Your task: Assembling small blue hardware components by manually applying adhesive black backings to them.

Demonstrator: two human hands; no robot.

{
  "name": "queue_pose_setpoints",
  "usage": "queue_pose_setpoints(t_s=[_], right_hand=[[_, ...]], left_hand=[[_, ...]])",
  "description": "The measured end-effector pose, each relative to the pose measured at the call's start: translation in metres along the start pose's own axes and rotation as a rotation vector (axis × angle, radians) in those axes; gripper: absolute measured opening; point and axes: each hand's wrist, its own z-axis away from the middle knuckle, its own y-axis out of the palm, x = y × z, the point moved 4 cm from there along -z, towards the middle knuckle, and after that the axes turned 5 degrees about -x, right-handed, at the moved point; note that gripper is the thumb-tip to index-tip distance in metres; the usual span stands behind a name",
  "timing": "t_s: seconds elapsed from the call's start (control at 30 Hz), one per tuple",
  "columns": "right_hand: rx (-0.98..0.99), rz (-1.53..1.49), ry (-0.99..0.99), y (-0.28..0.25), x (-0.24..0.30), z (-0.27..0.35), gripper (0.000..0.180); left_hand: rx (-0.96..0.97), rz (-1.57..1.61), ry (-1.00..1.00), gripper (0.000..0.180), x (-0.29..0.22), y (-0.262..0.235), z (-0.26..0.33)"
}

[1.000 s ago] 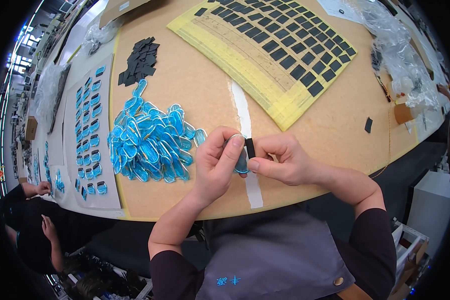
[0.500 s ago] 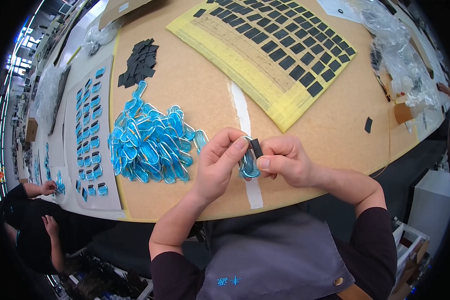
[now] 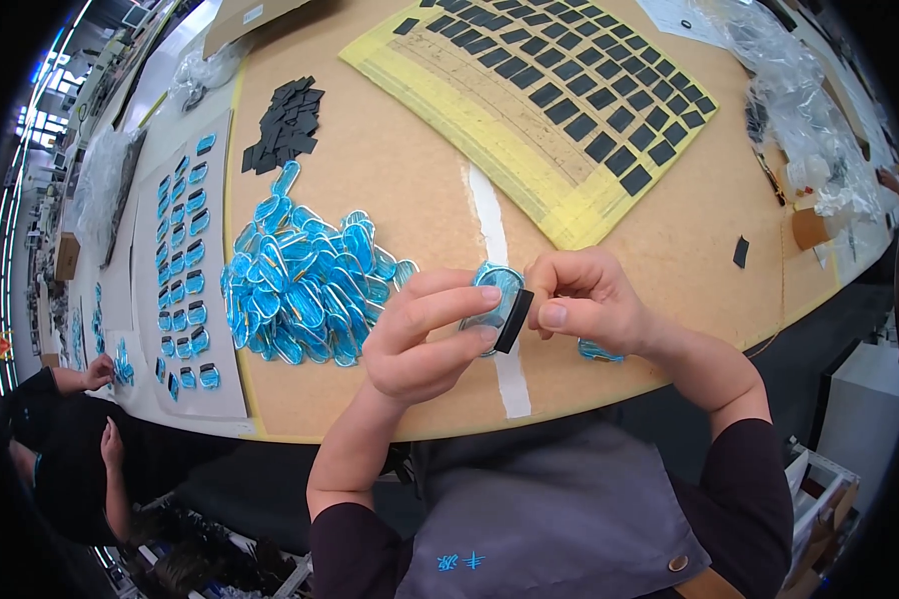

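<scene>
The blue oval piece [image 3: 506, 284] is in front of you above the bench [image 3: 395, 190], pinched between the fingers and thumb of your left hand [image 3: 420, 344]. A black strip [image 3: 513, 321] runs along its right side, tilted, with its lower end toward you. Your right hand [image 3: 591, 304] is just beside the strip, its fingers curled in toward the thumb; you cannot tell from this view whether they touch the strip or grip anything. Under that hand, partly hidden by it, a second blue piece [image 3: 599, 351] shows near the bench's front edge.

A white strip [image 3: 512, 387] crosses the bench surface below your hands. To your left lies a large pile of blue pieces [image 3: 310, 290], and beyond it a heap of black pieces [image 3: 285, 125]. Further left, a pale sheet [image 3: 227, 364] carries columns of blue pieces with black bands. Ahead, a yellow-edged board [image 3: 559, 225] bears rows of black rectangles [image 3: 617, 160]. A single black piece [image 3: 740, 252] lies well apart on your right, near crumpled clear plastic [image 3: 819, 150]. At far left, a co-worker's hand [image 3: 100, 372] is near a small blue cluster [image 3: 123, 361].
</scene>
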Motion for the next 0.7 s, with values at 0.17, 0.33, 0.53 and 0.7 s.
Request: queue_pose_setpoints(t_s=[0.17,0.33,0.53,0.7], right_hand=[[-0.029,-0.002,0.055,0.005,-0.003,0.001,0.010],[-0.040,-0.148,0.074,0.008,0.001,0.004,0.008],[-0.058,-0.205,0.148,0.006,-0.001,0.002,0.009],[-0.125,0.007,0.135,0.000,0.001,0.002,0.011]], left_hand=[[0.055,-0.113,0.065,0.024,-0.002,0.004,0.001],[0.071,-0.114,0.065,0.022,-0.002,0.006,0.000],[0.087,-0.112,0.102,0.022,0.000,0.007,0.000],[0.182,-0.305,0.173,0.021,-0.003,0.009,0.000]])
